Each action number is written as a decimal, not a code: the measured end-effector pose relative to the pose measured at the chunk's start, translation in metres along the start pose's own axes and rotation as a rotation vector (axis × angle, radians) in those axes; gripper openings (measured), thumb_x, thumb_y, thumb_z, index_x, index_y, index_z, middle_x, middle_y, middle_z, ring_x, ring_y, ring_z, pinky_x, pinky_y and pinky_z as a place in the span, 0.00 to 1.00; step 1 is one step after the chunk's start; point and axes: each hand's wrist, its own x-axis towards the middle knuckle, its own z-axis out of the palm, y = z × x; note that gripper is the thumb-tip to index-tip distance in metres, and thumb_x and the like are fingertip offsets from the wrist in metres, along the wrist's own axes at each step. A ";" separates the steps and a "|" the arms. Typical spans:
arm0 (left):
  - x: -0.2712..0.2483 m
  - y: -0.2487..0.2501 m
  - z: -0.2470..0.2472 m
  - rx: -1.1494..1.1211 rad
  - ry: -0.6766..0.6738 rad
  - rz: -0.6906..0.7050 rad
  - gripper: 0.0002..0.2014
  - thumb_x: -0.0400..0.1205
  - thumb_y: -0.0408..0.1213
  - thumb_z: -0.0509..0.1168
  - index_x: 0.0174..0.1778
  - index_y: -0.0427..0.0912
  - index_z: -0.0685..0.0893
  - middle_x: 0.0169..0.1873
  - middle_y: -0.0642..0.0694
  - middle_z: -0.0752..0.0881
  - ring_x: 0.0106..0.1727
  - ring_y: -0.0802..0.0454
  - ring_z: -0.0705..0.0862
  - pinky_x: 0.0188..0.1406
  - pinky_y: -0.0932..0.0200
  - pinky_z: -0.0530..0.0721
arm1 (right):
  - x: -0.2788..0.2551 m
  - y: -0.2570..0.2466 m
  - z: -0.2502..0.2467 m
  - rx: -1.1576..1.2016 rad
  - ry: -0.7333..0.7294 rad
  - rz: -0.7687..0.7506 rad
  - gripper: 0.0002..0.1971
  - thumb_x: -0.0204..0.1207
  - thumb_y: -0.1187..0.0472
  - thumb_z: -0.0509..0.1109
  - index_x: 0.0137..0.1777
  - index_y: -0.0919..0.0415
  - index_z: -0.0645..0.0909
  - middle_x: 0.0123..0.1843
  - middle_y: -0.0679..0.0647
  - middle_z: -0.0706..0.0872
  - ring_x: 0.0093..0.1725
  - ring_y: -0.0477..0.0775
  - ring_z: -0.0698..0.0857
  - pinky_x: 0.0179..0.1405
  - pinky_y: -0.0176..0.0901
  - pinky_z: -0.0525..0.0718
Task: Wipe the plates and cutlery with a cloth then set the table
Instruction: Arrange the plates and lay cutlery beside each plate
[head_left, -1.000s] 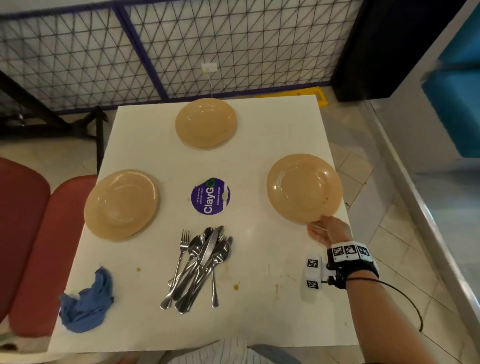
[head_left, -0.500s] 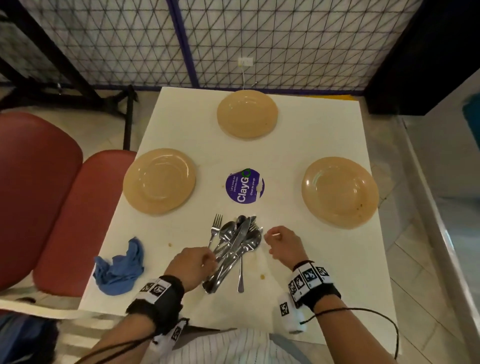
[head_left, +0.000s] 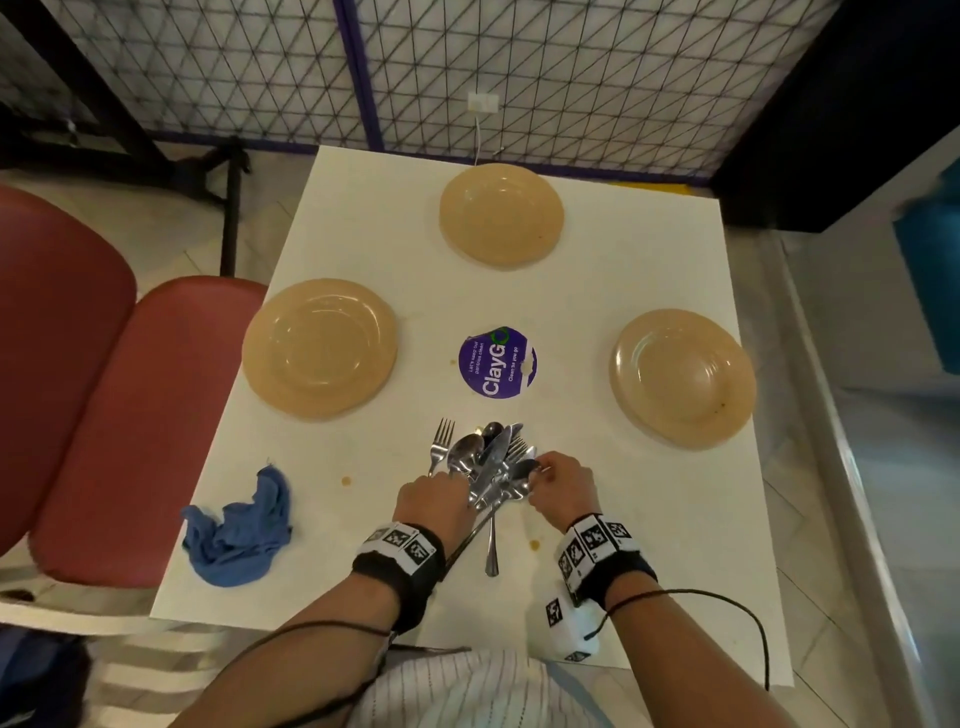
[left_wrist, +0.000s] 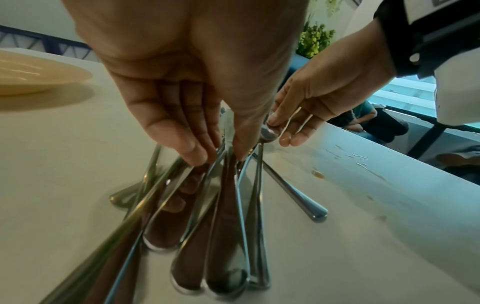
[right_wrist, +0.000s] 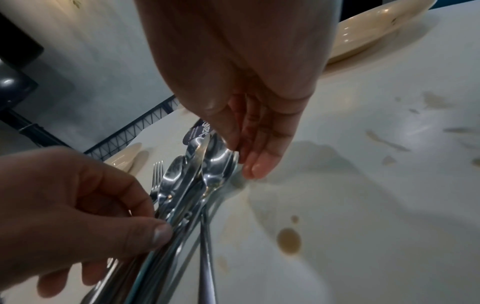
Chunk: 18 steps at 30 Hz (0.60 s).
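Both now at the pile of steel cutlery at table centre, six o'clock: left hand gripping the handles, right hand, off the tan three-o'clock plate, pinching a spoon bowl. Plates placed; cutlery next.

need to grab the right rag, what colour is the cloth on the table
The cloth is blue, crumpled near the table's left front corner. It shows best in the head view.

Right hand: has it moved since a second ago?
Yes. The right hand left the near rim of the right-side plate and came in to the cutlery pile, below the purple sticker.
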 end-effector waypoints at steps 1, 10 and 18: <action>0.000 0.003 0.000 0.008 -0.008 -0.001 0.10 0.85 0.42 0.58 0.54 0.44 0.83 0.49 0.45 0.88 0.51 0.43 0.88 0.40 0.55 0.73 | -0.001 0.002 -0.001 0.015 -0.001 0.006 0.14 0.76 0.65 0.70 0.59 0.55 0.87 0.52 0.57 0.92 0.52 0.59 0.90 0.57 0.51 0.89; 0.002 0.021 0.003 -0.030 -0.080 -0.055 0.10 0.79 0.35 0.62 0.54 0.45 0.84 0.49 0.46 0.89 0.52 0.43 0.89 0.49 0.53 0.82 | -0.006 0.027 -0.024 0.160 0.069 -0.009 0.11 0.77 0.64 0.66 0.51 0.53 0.89 0.42 0.55 0.92 0.42 0.58 0.92 0.48 0.55 0.92; -0.004 0.026 0.007 -0.031 -0.051 -0.030 0.14 0.79 0.37 0.60 0.59 0.44 0.80 0.54 0.48 0.87 0.53 0.44 0.88 0.48 0.53 0.81 | -0.014 0.046 -0.055 0.423 0.080 0.050 0.13 0.78 0.72 0.63 0.48 0.57 0.87 0.38 0.55 0.90 0.35 0.61 0.93 0.43 0.55 0.93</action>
